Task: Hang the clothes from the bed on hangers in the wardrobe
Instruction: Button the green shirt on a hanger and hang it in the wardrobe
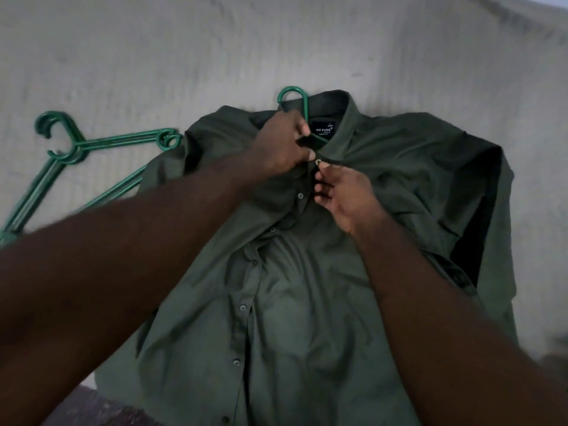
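- A stack of spare green plastic hangers [101,146] lies on the bed [123,56] at the far left. Their hooks point away from the person, and one end is tucked just under the shirt's left shoulder.
- The left hand [281,146] reaches in across the shirt's upper left. Its grip is closed on the collar end of the left front edge — fingers curled over the cloth, thumb tip just beside the top button.
- The green hook of another hanger [295,93] sticks out of the neck opening, just above the left hand. The rest of that hanger is hidden inside the shirt.
- A dark label [323,129] reading "NO FUSS" shows inside the back of the collar.
- The top button [318,162] sits between the two hands; whether it is done up cannot be told.
- The dark green shirt [307,318] lies front-up on the bed, collar away from the person. A row of buttons [243,308] runs down its front, which looks closed.
- The right hand [347,195] comes in from the lower right. Its grip is pinched on the shirt's front edge just below the top button — fingertips curled inward.
- At the far right, the shirt's right sleeve is folded over on itself in rumpled layers.
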